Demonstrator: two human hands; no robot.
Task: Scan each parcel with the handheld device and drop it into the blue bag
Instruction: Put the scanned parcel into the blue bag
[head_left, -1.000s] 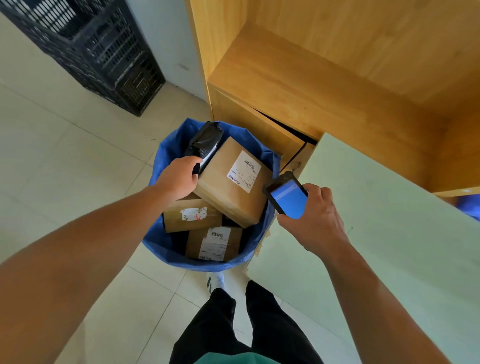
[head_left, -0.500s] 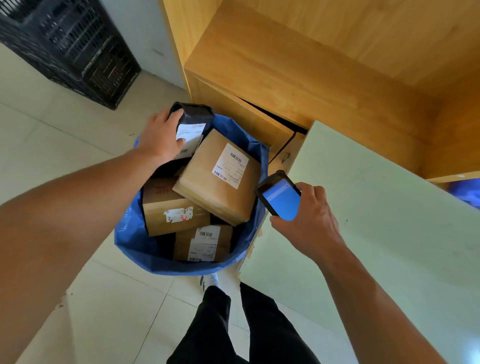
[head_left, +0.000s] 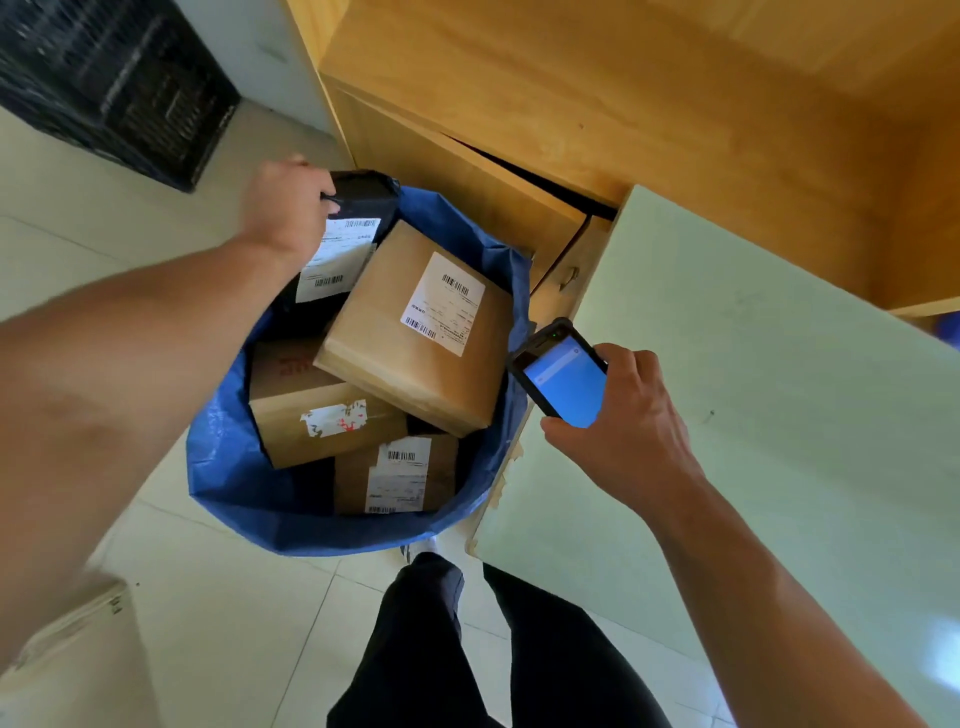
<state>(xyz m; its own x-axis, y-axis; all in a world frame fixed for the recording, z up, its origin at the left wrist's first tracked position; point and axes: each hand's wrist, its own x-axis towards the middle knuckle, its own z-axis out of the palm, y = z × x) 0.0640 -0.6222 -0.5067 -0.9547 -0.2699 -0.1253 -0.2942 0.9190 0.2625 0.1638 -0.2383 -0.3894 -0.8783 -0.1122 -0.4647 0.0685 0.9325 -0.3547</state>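
Head view. Gripping black parcel (head_left: 363, 200) by its top w/ L hand (head_left: 285, 210), at far rim of blue bag (head_left: 223, 467). Clutching scanner (head_left: 563, 382) in R hand (head_left: 623, 436), screen lit blue, just beside bag's right rim. Between hands, inside bag: three labelled boxes (head_left: 415, 332), biggest tilted atop the others.

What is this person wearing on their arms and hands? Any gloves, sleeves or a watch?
Nothing that shows. The left hand and right hand are bare, with no gloves or visible rings. The left forearm and right forearm are uncovered as far as the picture reaches: no sleeves, watch or wristbands. Black trousers show below.
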